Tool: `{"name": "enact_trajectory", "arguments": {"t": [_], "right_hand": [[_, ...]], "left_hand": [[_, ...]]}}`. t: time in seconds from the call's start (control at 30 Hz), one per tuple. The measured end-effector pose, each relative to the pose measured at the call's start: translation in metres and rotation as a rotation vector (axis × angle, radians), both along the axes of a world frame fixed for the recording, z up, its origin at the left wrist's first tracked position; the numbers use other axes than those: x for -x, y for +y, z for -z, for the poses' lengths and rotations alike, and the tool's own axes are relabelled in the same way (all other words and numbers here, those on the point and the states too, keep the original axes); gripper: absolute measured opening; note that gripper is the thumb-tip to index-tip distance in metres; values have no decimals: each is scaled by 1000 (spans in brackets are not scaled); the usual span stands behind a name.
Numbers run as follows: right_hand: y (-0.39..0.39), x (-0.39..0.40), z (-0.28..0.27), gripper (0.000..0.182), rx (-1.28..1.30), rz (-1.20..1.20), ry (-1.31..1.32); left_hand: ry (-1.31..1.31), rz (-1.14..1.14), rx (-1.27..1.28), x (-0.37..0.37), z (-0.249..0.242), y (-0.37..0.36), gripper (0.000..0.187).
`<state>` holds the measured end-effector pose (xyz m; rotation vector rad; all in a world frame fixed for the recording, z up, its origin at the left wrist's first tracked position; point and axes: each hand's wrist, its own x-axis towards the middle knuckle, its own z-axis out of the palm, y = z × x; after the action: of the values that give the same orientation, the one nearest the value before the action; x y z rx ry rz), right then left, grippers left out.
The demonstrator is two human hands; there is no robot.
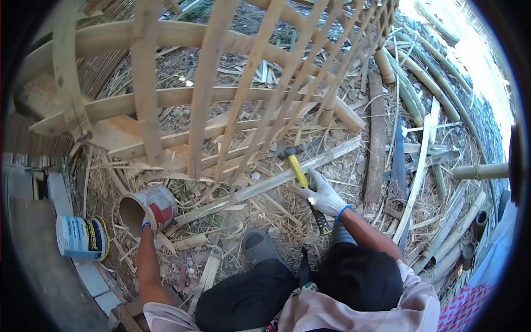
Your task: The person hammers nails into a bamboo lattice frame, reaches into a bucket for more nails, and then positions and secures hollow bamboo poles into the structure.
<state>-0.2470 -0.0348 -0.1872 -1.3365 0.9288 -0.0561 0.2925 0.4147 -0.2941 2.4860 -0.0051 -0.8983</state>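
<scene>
My right hand (327,199), in a white glove with a blue cuff, is closed round the yellow and black handle of a hammer (298,170). The dark hammer head points away from me, over a split bamboo strip (265,183) on the ground. My left hand (148,217), also gloved with a blue cuff, grips the rim of a dirty white and red bucket (163,203). That bucket is tipped, its opening facing left and toward me. The glove blends with the bucket, so the left fingers are hard to make out.
Ahead stands a bamboo slat frame (207,94). A blue and white paint tub (83,238) is at left. To the right lie a weathered plank (375,138), a handsaw (398,160) and bamboo poles (431,83). Shavings and offcuts cover the ground around my feet (261,247).
</scene>
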Motion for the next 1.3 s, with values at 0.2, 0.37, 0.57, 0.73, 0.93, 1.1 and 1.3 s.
{"name": "enact_trajectory", "arguments": {"t": [0.2,0.37,0.57,0.73,0.93,1.1,1.3], "right_hand": [[1,43,40,67,156,-63,27],[7,43,15,60,103,-61,82],[12,56,23,56,135,-18,29],[11,49,-6,59,110,-26,127],[11,65,-27,64,197,-29,54],[-21,85,-5,47,725,-70,65],[-61,100,-28,32,853,-222,307]], "left_hand": [[-74,31,-110,20,-10,-12,43],[-151,46,-81,28,-18,-16,40],[-133,-379,701,51,-93,-37,16],[79,-540,1106,81,-160,-53,8],[25,-342,1108,119,-192,-77,9],[29,-311,1149,169,-232,-122,11],[-360,-249,806,151,-223,-106,16]]}}
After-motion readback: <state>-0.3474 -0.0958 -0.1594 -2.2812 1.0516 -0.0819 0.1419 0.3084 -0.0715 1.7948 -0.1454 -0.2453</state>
